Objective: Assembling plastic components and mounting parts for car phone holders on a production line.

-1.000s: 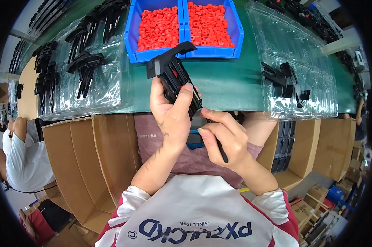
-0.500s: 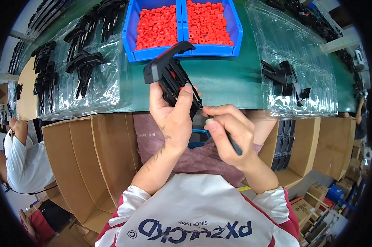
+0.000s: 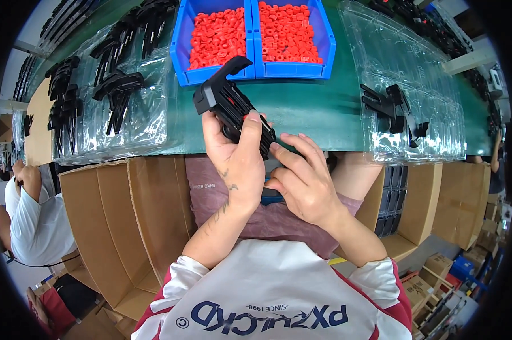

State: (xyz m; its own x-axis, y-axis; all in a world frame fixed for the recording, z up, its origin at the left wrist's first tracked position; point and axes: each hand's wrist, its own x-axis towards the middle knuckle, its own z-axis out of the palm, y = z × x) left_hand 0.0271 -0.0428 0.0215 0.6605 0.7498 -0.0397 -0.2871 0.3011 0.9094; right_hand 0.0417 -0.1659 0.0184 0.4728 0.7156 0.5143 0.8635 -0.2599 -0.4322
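My left hand [image 3: 237,153] is wrapped round a black plastic assembly [image 3: 229,105] with a curved, hooked upper arm, long ribs and a small red part by my thumb. It is tilted over the table's near edge, with its hooked end toward the blue bins. My right hand [image 3: 307,181] is at the assembly's lower end. Its index fingertip is at that end, and the thumb and other fingers are bent. Whatever these fingers hold is hidden; the slim black tool seen earlier does not show clearly.
Two blue bins [image 3: 253,73] of small red parts stand ahead on the green table [image 3: 318,113]. Clear plastic trays with similar black assemblies [image 3: 120,93] lie left, and another tray [image 3: 437,122] right. Cardboard boxes [image 3: 114,221] flank my lap. Another person [image 3: 38,221] sits at far left.
My right hand has turned and its fingers have risen to the assembly's lower end; the slim black tool has gone from clear view. The assembly has shifted slightly left and tilted.
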